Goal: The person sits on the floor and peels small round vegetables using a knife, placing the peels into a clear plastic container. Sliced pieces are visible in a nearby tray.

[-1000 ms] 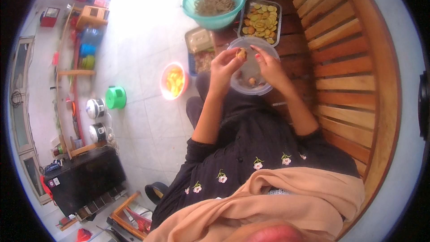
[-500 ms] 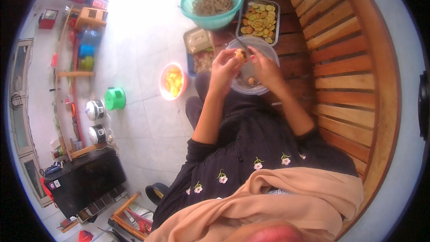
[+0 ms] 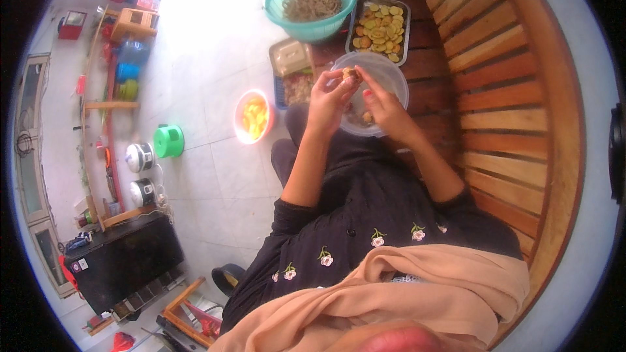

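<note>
My left hand (image 3: 326, 94) grips a small brownish lump (image 3: 349, 74) with mottled dark patches, held above a translucent plastic bowl (image 3: 390, 81) on the wooden bench (image 3: 427, 91). My right hand (image 3: 385, 107) is closed in against the lump from the right, index fingertip on it; what else it may hold is hidden. Another small piece (image 3: 368, 118) lies in the bowl, partly hidden by my fingers. Just beyond are a tray of yellow slices (image 3: 379, 29), a turquoise bowl of greyish strips (image 3: 310, 5) and lidded containers (image 3: 293, 75).
A pink-rimmed bowl of yellow pieces (image 3: 255, 115) and a green container (image 3: 169, 141) stand left on the tiled floor. Two rice cookers (image 3: 140, 156), a wooden shelf (image 3: 98, 107) and a black cabinet (image 3: 134, 261) line the left wall. The bench's slatted backrest (image 3: 502, 124) rises to my right.
My right index finger has moved up and left onto the top of the lump. A dark thin item seen above it half a second ago no longer shows clearly.
</note>
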Action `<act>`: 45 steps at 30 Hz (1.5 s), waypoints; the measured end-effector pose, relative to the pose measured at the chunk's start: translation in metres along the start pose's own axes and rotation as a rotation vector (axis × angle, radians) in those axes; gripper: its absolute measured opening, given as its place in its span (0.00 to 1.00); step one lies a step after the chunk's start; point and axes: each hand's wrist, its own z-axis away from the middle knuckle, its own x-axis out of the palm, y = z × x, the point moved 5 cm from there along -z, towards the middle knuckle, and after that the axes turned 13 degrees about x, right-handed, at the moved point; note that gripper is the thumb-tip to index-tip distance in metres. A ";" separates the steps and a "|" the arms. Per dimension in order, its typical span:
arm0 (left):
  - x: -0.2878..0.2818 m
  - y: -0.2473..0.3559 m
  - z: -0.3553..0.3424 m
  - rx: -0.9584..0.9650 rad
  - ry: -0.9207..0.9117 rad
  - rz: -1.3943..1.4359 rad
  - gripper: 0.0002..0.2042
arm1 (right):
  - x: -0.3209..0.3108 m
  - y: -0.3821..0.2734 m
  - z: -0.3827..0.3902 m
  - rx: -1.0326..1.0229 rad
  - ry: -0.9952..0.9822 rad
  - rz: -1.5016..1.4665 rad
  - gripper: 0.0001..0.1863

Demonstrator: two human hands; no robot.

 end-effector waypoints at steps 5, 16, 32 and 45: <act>-0.003 0.001 -0.001 -0.010 -0.004 0.055 0.12 | 0.002 -0.008 0.002 -0.103 0.220 0.221 0.24; -0.004 0.001 0.001 -0.047 -0.009 -0.056 0.11 | -0.005 0.009 -0.008 -0.135 0.026 -0.002 0.20; -0.002 0.000 0.009 -0.114 -0.008 -0.108 0.11 | -0.005 0.014 -0.024 -0.050 0.198 0.090 0.18; 0.005 0.009 0.010 -0.067 -0.120 -0.262 0.14 | -0.016 0.014 -0.023 0.000 0.205 0.177 0.19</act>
